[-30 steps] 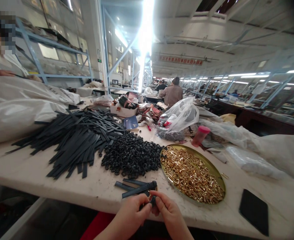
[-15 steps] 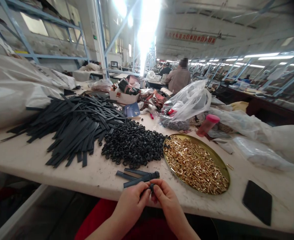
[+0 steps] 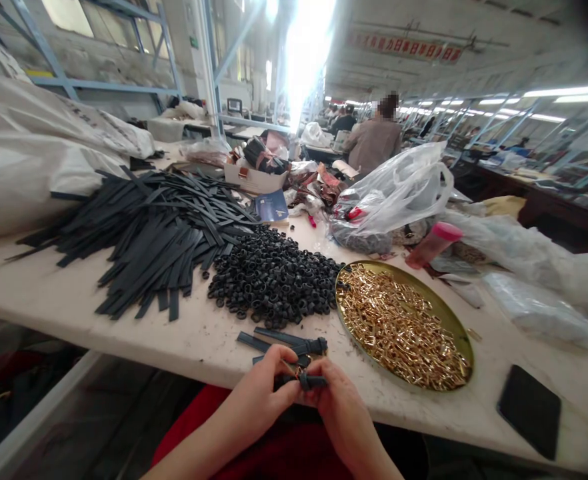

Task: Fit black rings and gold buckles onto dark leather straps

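Note:
Between my two hands, at the table's front edge, is a dark strap (image 3: 314, 382) with a loop around it and a bit of gold metal near its end. My left hand (image 3: 269, 390) is closed on the strap from the left. From the right, my right hand (image 3: 339, 400) pinches the same piece, its fingertips partly hidden. Just beyond my fingers lie several dark straps (image 3: 294, 345) on the table. Farther back is a heap of small black loops (image 3: 274, 280). To its right a round gold tray (image 3: 461, 320) holds many gold buckles (image 3: 399, 327).
A big pile of dark strips (image 3: 149, 247) covers the table's left side, beside white sacks (image 3: 39, 167). A black phone (image 3: 530, 410) lies at the right. Behind the tray stand a pink-lidded jar (image 3: 434, 245) and a clear plastic bag (image 3: 394, 193). A person (image 3: 377, 140) sits farther off.
The strap piece between my hands has turned and now shows more of its length, with the loop and gold metal visible. My view has shifted slightly.

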Demonstrator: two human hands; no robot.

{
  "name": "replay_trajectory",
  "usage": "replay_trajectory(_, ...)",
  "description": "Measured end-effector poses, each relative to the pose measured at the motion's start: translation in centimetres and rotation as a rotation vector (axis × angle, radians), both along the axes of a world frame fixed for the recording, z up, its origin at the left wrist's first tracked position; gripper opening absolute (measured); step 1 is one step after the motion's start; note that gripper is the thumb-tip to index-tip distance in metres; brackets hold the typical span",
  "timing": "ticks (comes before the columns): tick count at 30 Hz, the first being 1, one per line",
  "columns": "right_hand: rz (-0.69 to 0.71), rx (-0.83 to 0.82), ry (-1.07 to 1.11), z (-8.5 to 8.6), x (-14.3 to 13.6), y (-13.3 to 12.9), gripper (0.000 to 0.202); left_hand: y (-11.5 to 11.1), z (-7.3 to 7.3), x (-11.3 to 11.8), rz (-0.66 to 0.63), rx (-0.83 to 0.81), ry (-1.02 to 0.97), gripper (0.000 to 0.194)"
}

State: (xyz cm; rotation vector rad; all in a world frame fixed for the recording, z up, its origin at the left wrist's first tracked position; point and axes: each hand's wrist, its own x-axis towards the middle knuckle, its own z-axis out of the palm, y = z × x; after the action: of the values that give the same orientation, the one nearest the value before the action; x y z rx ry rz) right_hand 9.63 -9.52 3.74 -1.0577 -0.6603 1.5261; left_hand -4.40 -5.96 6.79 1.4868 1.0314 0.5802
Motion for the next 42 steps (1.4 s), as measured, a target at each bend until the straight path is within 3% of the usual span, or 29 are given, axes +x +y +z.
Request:
replay_trajectory(3,0.070,-0.076,0.069,0.1,0.0,-0.4,0.022,-0.4,0.3,-0.3,0.014,-0.003,0.042,0.023)
replay_trajectory(8,0.220,-0.185,0.256,0.5,0.1,-1.6,0.027,-1.2,1.2,-0.7,0.003,0.131,0.279,0.016)
replay_trajectory(14,0.217,-0.137,0.249,1.1,0.0,-3.3,0.029,-2.6,1.8,-0.7,-0.030,0.112,0.275,0.011)
replay_trajectory(17,0.117,-0.026,0.104,1.1,-0.1,-3.5,0.031,-3.4,1.6,-0.5,-0.001,-0.055,0.102,0.018)
replay_trajectory(21,-0.146,0.094,-0.377,0.7,0.0,-3.5,0.033,-4.1,1.1,-0.2,0.024,-0.284,-0.175,0.026)
replay_trajectory(23,-0.259,0.146,-0.627,0.4,0.2,-3.6,0.027,-4.2,0.9,-0.1,0.024,-0.321,-0.216,0.028)
replay_trajectory(25,-0.285,0.201,-0.795,0.2,0.4,-3.8,0.022,-4.2,0.8,0.0,0.018,-0.345,-0.211,0.028)
replay_trajectory(29,-0.154,0.254,-0.936,0.0,0.9,-3.8,0.021,-4.2,1.0,0.2,0.000,-0.392,-0.196,0.029)
replay_trajectory(34,-0.066,0.139,-0.782,-0.1,1.2,-2.8,0.017,-3.8,0.9,0.3,0.014,-0.428,-0.244,0.031)
replay_trajectory(42,0.268,0.262,-0.850,0.4,2.1,-3.0,0.016,-3.1,0.2,-0.3,-0.025,-0.512,-0.254,0.026)
